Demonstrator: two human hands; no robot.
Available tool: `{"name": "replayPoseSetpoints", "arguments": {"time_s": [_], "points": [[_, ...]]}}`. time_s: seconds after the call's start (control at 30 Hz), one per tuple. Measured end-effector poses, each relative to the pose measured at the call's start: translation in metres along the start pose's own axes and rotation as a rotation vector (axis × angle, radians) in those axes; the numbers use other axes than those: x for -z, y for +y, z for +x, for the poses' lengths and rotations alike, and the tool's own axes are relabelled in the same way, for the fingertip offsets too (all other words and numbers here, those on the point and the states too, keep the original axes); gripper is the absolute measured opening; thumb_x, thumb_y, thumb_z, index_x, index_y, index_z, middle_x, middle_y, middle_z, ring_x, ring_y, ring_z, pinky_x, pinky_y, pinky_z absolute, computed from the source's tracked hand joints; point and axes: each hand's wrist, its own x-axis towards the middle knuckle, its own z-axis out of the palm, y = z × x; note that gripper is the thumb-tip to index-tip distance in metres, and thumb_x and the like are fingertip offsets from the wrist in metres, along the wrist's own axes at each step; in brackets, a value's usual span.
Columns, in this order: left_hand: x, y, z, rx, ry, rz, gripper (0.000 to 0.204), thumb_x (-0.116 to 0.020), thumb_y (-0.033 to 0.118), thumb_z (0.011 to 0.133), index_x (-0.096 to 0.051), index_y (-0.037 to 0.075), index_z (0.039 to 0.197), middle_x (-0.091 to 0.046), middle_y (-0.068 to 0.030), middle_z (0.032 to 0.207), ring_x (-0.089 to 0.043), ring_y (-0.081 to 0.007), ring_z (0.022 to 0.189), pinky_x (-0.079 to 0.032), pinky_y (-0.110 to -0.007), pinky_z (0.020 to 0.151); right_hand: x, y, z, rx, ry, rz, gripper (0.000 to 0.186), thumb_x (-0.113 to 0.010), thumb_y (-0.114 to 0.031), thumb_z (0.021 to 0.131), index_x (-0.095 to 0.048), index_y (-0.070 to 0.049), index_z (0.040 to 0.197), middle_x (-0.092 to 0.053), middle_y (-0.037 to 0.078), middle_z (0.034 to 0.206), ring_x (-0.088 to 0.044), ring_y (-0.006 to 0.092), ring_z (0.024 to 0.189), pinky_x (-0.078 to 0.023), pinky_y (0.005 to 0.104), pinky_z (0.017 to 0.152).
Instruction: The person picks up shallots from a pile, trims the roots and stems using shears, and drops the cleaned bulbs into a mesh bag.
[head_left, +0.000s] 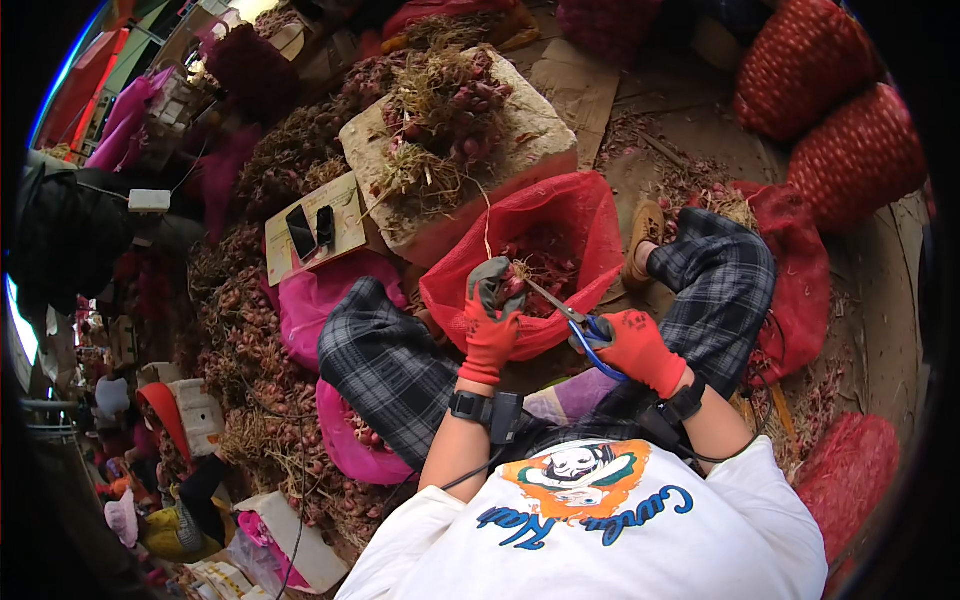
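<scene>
My left hand, in a red and grey work glove, is closed around a small red onion with pale roots; a long dry stalk rises from the grip. My right hand, gloved alike, grips a pair of scissors by the blue handles. The metal blades point up and left, toward the onion's roots; whether they touch is too small to tell. Beneath both hands a red mesh sack gapes between my knees, with red onions and skins inside it.
Past the sack, a pale block carries a bunch of dried onions. Two dark devices lie on a cardboard piece. Loose onions heap along the left, near pink bags. Full red sacks stand far right.
</scene>
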Motion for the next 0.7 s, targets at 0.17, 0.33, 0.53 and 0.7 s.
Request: {"name": "replayPoseSetpoints", "arguments": {"time_s": [0.17,0.33,0.53,0.7], "points": [[-0.006,-0.019,-0.010,0.250,0.174,-0.008,0.059,-0.063,-0.008,0.072,-0.043,0.000,0.126,-0.050,-0.0092,0.120,-0.051,-0.0186,0.110,-0.041,-0.030,0.096,0.004,-0.010,0.007,-0.203,-0.202,0.395,0.036,-0.066,-0.042,0.077,-0.070,-0.008,0.087,-0.065,0.011,0.071,-0.063,0.0172,0.066,-0.045,0.0309,0.062],[-0.007,-0.008,0.005,0.250,0.044,-0.684,0.059,-0.056,-0.016,0.074,-0.041,0.001,0.128,-0.047,-0.0074,0.125,-0.049,-0.0156,0.113,-0.042,-0.028,0.097,-0.014,0.007,0.010,-0.224,-0.144,0.465,0.041,-0.063,-0.044,0.080,-0.068,-0.004,0.086,-0.065,0.012,0.072,-0.063,0.0200,0.066,-0.045,0.0323,0.061],[-0.014,-0.016,0.000,0.124,0.080,-0.374,0.056,-0.050,-0.015,0.077,-0.039,0.001,0.130,-0.046,-0.0078,0.126,-0.047,-0.0165,0.116,-0.041,-0.029,0.099,-0.018,-0.002,0.006,-0.066,-0.070,0.125,0.043,-0.054,-0.051,0.082,-0.065,-0.010,0.092,-0.064,0.015,0.080,-0.062,0.0330,0.076,-0.046,0.0395,0.065],[-0.013,-0.013,0.000,0.150,0.062,-0.445,0.058,-0.050,-0.015,0.076,-0.038,0.001,0.131,-0.046,-0.0083,0.128,-0.046,-0.0172,0.118,-0.039,-0.029,0.100,-0.013,-0.011,0.005,-0.113,-0.037,0.176,0.025,-0.061,-0.034,0.082,-0.067,-0.012,0.091,-0.065,0.008,0.076,-0.062,0.0223,0.070,-0.046,0.0311,0.066]]}}
